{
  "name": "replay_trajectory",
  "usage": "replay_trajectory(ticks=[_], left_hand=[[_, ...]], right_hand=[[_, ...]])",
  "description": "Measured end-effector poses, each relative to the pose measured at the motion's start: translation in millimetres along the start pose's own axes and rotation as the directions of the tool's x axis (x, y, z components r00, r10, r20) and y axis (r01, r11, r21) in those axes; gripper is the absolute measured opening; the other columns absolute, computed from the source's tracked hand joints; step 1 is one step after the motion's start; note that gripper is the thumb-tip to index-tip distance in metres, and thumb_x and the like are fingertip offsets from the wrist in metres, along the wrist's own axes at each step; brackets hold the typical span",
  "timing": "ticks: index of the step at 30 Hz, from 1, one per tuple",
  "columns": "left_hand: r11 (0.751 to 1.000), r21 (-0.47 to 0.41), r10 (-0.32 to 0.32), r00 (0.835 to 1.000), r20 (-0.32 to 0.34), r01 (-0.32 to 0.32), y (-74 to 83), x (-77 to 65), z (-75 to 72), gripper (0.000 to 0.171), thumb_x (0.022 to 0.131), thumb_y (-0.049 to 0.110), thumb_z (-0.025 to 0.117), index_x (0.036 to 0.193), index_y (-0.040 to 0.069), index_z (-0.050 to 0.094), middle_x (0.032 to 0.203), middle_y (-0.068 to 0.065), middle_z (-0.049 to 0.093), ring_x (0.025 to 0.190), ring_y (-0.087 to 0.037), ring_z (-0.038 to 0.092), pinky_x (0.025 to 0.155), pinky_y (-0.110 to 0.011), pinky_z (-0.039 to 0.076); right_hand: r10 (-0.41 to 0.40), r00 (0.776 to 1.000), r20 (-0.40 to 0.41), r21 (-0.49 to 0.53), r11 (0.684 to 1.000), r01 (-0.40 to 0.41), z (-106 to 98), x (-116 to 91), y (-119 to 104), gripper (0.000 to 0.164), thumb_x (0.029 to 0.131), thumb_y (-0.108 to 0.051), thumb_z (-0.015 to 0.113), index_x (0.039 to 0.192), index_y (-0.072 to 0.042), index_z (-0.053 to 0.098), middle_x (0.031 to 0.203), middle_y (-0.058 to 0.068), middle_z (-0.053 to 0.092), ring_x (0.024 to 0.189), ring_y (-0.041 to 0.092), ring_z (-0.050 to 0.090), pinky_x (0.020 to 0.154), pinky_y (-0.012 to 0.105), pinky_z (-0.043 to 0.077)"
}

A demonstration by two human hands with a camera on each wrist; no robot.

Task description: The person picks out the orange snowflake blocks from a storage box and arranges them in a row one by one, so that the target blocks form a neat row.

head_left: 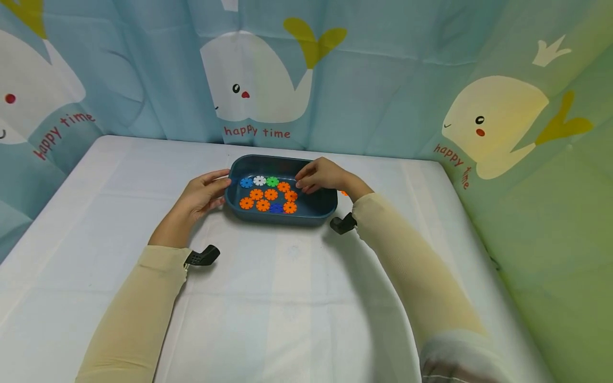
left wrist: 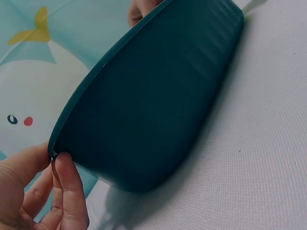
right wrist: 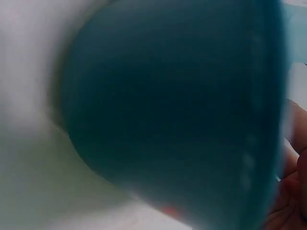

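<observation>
A dark teal plastic basin (head_left: 306,215) stands on the white-covered table. On its floor lie several flat, notched snowflake discs: mostly orange ones (head_left: 271,194), plus a light blue disc (head_left: 246,183), a white disc (head_left: 259,181), a green disc (head_left: 272,181) and a dark blue disc (head_left: 276,208). My left hand (head_left: 205,196) pinches the basin's left rim between thumb and fingers, as the left wrist view shows. Over the basin's right end reaches my right hand (head_left: 322,175), fingertips bent down inside. Whether those fingertips hold a disc cannot be made out; the basin wall blocks the right wrist view.
Another orange disc (head_left: 344,193) lies on the table just right of the basin, partly hidden by the right wrist. A light blue curtain (head_left: 383,80) with whale prints hangs behind the table (head_left: 268,308), and greenish cloth (head_left: 551,255) hangs along the right side.
</observation>
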State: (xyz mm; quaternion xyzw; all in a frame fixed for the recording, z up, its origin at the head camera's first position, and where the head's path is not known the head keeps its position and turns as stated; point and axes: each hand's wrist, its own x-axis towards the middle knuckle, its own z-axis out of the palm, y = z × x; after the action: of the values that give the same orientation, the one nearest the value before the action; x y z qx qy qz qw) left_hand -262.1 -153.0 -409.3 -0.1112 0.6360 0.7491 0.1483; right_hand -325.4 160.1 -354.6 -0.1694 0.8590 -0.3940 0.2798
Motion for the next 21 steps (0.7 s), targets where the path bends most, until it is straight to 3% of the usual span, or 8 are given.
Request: replay_trajectory(ticks=[5, 21], left_hand=[[1.0, -0.013, 0.005, 1.0, 0.03, -0.005, 0.2, -0.7, -0.9, 0.058, 0.096, 0.019, 0.065, 0.149, 0.014, 0.044, 0.11, 0.006, 0.062, 0.076, -0.002, 0.064, 0.063, -0.016, 0.055], [1.0, -0.004, 0.002, 1.0, 0.013, -0.002, 1.3, -2.2, 0.3, 0.056, 0.096, 0.018, 0.066, 0.148, 0.014, 0.046, 0.103, 0.009, 0.066, 0.072, -0.003, 0.064, 0.06, -0.016, 0.055]], right_hand=[[0.009, 1.0, -0.008, 0.004, 1.0, -0.009, 7.6, 4.8, -0.5, 0.034, 0.095, -0.01, 0.064, 0.124, 0.008, 0.063, 0.117, 0.021, 0.068, 0.099, 0.032, 0.069, 0.088, 0.037, 0.058], [0.092, 0.992, -0.084, -0.002, 0.996, -0.093, 20.8, 18.7, 4.8, 0.031, 0.089, -0.009, 0.073, 0.116, 0.005, 0.068, 0.11, 0.019, 0.071, 0.093, 0.026, 0.07, 0.083, 0.034, 0.059]])
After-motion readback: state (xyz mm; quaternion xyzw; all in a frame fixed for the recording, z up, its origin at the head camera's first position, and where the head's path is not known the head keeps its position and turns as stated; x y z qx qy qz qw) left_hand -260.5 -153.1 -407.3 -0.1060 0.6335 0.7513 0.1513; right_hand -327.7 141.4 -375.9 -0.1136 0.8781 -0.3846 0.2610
